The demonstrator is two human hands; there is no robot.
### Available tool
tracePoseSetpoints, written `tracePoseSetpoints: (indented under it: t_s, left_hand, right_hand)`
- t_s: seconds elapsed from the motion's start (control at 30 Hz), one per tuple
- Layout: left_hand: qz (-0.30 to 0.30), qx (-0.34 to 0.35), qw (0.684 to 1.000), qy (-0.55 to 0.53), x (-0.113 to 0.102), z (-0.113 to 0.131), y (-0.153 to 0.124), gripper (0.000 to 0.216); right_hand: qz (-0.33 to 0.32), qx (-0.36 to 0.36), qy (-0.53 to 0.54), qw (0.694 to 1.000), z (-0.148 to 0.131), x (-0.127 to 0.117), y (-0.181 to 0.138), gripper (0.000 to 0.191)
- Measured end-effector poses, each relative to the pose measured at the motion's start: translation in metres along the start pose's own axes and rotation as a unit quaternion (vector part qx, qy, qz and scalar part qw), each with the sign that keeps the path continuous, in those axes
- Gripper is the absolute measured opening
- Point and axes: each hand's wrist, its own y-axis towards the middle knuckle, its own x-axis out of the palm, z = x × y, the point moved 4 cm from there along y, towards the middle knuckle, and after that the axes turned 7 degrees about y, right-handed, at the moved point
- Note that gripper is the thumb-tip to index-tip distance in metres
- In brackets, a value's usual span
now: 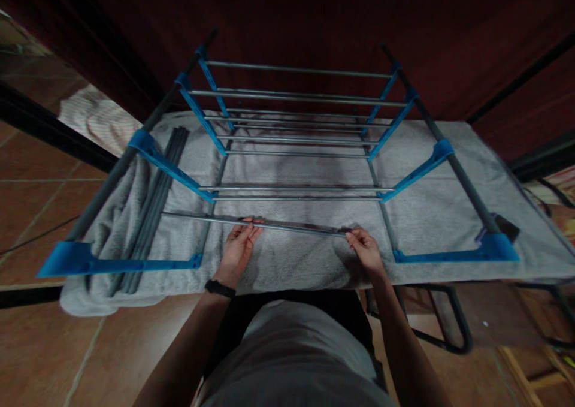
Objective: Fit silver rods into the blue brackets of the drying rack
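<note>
A rack of grey metal rods and blue plastic brackets lies on a grey towel on a table. I hold one loose grey rod level above the towel, near the rack's lowest open end. My left hand pinches the rod near its middle, fingers closed round it; a black band sits on that wrist. My right hand grips the rod's right end. The rod's left end reaches toward the left blue bracket.
A bundle of spare grey rods lies on the towel at the left. The right blue bracket ends at a dark foot. Reddish floor tiles lie around, a dark red wall stands behind, and black metal table legs show below.
</note>
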Motion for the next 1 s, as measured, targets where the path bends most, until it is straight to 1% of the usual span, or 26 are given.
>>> tracePoseSetpoints:
  t_s: [0.33, 0.57, 0.7, 0.87, 1.0]
  left_hand:
    - [0.000, 0.000, 1.000, 0.001, 0.001, 0.001, -0.001, 0.017]
    - [0.008, -0.010, 1.000, -0.009, 0.001, 0.001, -0.001, 0.015]
    - [0.012, -0.009, 1.000, -0.010, 0.000, 0.000, -0.001, 0.013]
    - [0.015, -0.012, 1.000, -0.017, 0.001, 0.001, -0.001, 0.013]
    - [0.021, -0.016, 0.999, -0.024, 0.002, 0.002, -0.001, 0.010]
  right_hand:
    - [0.010, 0.012, 0.017, 1.000, 0.003, -0.001, 0.001, 0.049]
    - [0.019, 0.005, 0.029, 0.999, 0.002, -0.002, 0.001, 0.043]
    - [0.026, 0.017, 0.058, 0.998, 0.004, -0.006, 0.004, 0.044]
    - [0.077, 0.008, 0.117, 0.990, 0.009, -0.018, 0.007, 0.043]
    - [0.158, -0.004, 0.213, 0.964, 0.012, -0.024, 0.006, 0.042]
